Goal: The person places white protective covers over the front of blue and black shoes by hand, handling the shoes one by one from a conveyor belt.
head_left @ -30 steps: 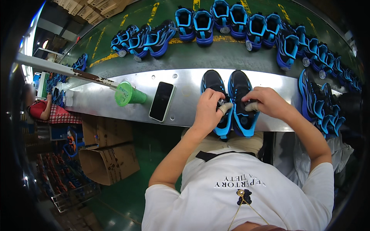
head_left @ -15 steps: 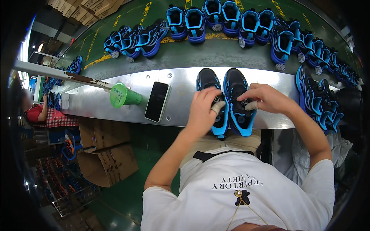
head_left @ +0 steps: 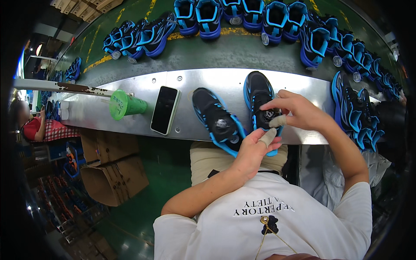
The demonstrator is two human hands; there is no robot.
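Observation:
Two black-and-blue shoes lie on a metal shelf [head_left: 130,86] in front of me. The left shoe [head_left: 214,119] lies slanted, toe pointing away to the left, with nothing on its round dial. The right shoe [head_left: 256,93] points straight away from me. My right hand [head_left: 301,110] pinches the round dial on the right shoe's tongue between thumb and a taped fingertip. My left hand [head_left: 253,149] is curled at that shoe's heel, a taped finger against it, beside the heel of the left shoe.
A green cup [head_left: 125,105] lies on its side next to a dark phone [head_left: 164,109] on the shelf's left part. Several blue shoes [head_left: 208,13] ride the conveyor beyond, more [head_left: 351,108] are stacked at right. Cardboard boxes [head_left: 115,177] and another person [head_left: 32,128] are lower left.
The left shoe has swung away to the left and now lies apart and slanted. My left hand left its dial and came to the right shoe's heel. My right hand stayed on the dial.

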